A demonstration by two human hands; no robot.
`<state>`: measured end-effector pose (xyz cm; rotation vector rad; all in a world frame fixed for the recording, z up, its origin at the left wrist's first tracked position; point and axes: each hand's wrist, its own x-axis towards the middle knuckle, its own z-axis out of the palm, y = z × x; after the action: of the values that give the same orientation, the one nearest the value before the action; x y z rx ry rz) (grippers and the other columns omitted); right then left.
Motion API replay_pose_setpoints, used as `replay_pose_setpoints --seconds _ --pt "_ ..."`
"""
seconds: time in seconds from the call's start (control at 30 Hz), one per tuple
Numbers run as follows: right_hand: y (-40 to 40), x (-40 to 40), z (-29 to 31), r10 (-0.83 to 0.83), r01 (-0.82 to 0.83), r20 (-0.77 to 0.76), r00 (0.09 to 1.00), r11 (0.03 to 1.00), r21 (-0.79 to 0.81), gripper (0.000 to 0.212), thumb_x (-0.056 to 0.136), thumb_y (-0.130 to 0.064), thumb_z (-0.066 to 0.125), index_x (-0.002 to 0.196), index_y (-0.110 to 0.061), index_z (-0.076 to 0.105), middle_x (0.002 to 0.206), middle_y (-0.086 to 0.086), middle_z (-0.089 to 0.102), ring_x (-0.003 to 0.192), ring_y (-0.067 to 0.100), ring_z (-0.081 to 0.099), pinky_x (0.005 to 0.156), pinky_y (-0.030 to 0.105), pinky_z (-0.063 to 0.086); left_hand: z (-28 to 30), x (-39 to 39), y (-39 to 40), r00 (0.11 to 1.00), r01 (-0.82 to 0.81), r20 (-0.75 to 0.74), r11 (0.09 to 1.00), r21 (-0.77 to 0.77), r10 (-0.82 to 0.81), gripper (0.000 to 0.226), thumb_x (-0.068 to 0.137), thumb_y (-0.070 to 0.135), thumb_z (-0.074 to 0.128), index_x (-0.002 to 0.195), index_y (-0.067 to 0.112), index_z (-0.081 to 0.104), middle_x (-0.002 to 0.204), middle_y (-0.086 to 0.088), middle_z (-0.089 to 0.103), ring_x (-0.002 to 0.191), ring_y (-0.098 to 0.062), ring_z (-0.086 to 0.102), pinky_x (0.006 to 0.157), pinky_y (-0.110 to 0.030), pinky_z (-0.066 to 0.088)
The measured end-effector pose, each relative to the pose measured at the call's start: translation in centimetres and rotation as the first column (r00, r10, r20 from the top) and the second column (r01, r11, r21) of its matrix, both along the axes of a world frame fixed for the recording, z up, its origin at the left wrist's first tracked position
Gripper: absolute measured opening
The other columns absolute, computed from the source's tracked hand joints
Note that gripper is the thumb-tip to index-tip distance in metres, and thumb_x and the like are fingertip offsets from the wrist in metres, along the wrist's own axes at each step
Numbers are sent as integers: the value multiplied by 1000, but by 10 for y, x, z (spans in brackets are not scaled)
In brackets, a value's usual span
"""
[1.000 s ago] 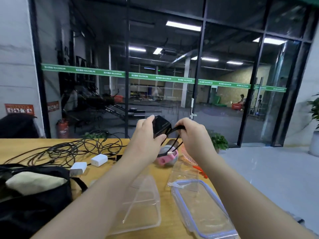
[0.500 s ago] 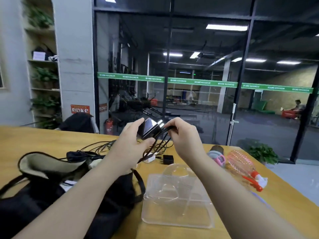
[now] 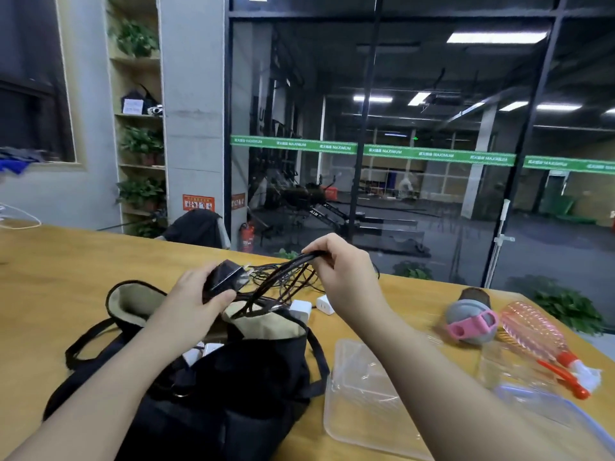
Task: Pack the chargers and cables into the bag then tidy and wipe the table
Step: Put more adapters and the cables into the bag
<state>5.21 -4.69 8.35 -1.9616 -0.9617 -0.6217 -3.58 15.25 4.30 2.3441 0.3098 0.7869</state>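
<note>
My left hand (image 3: 196, 302) grips a black charger (image 3: 225, 277) just above the open mouth of a black bag (image 3: 233, 380) with a beige lining. My right hand (image 3: 346, 271) pinches a bundle of black cable loops (image 3: 283, 277) that run down from the charger toward the bag. Behind the bag lies a tangle of black cables (image 3: 293, 284) on the wooden table (image 3: 50, 274). Two white chargers (image 3: 301, 311) (image 3: 325, 305) rest next to it. More white chargers (image 3: 203, 352) show inside the bag.
Right of the bag lies a clear plastic container (image 3: 366, 397), and a blue-rimmed lid (image 3: 565, 417) sits at the right edge. A grey and pink bottle (image 3: 469, 322) and a pink spray bottle (image 3: 539, 337) lie further right. A dark chair (image 3: 196, 227) stands behind the table.
My view has swung left, bringing the bag under my hands. Both hands have lowered the black charger and its cable toward the bag's mouth, and they have moved apart.
</note>
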Motion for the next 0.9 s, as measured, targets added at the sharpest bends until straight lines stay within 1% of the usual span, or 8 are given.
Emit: replay_pose_setpoints --seconds 0.07,0.23,0.3,0.4,0.57,0.63,0.73,0.9 --pt "6 -1 -2 30 -29 -11 1000 1000 9 14 93 -6 53 97 -15 63 68 -17 52 54 -5 47 51 12 37 -12 1 15 992 -17 -122 999 33 21 55 90 31 55 140 17 35 120 2 43 103 -11 44 84 -23 32" --pt "24 -2 -8 70 -69 -64 996 998 6 13 93 -9 55 98 -17 63 80 -6 62 64 4 54 56 19 44 -41 8 49 944 -1 -328 995 100 34 67 90 34 55 147 20 22 138 2 37 130 -17 34 105 -29 31" --pt "32 -2 -11 84 -84 -83 993 996 6 13 93 -9 55 99 -17 64 86 0 66 74 14 59 66 28 50 -49 12 60 928 9 -369 989 147 47 67 89 37 55 146 22 23 144 2 34 137 -23 27 113 -39 22" --pt "43 -2 -15 124 -122 -106 987 992 21 12 92 -9 56 98 -16 65 86 -1 66 76 16 61 69 29 50 -54 15 68 909 6 -404 964 265 105 65 90 40 53 146 23 23 145 3 34 137 -18 28 115 -38 9" --pt "61 -1 -23 205 -201 -126 971 979 45 8 91 -10 59 94 -15 65 72 -18 55 62 -4 50 58 12 39 -77 18 109 910 59 -409 958 280 64 56 77 54 56 129 37 47 127 13 51 123 -11 45 104 -39 38" --pt "70 -2 -25 231 -229 -115 966 973 30 7 90 -10 60 95 -13 65 70 -20 53 60 -10 48 58 8 36 -76 17 114 928 82 -372 957 279 29 44 80 48 58 121 33 55 119 13 58 115 -10 53 95 -35 45" --pt "83 -1 -32 222 -227 -115 968 974 -27 10 92 -9 57 96 -15 64 78 -11 62 61 -3 49 57 11 34 -58 5 94 976 94 -210 976 195 -52 26 91 10 53 113 19 63 114 6 62 111 -20 57 97 -37 42" --pt "96 10 -43 79 -97 -144 986 988 -122 15 93 -9 53 103 -15 63 97 2 68 82 19 59 69 28 45 -34 -15 66 995 25 96 1000 18 -27 35 92 44 31 108 34 60 104 17 63 95 2 57 75 -21 42"
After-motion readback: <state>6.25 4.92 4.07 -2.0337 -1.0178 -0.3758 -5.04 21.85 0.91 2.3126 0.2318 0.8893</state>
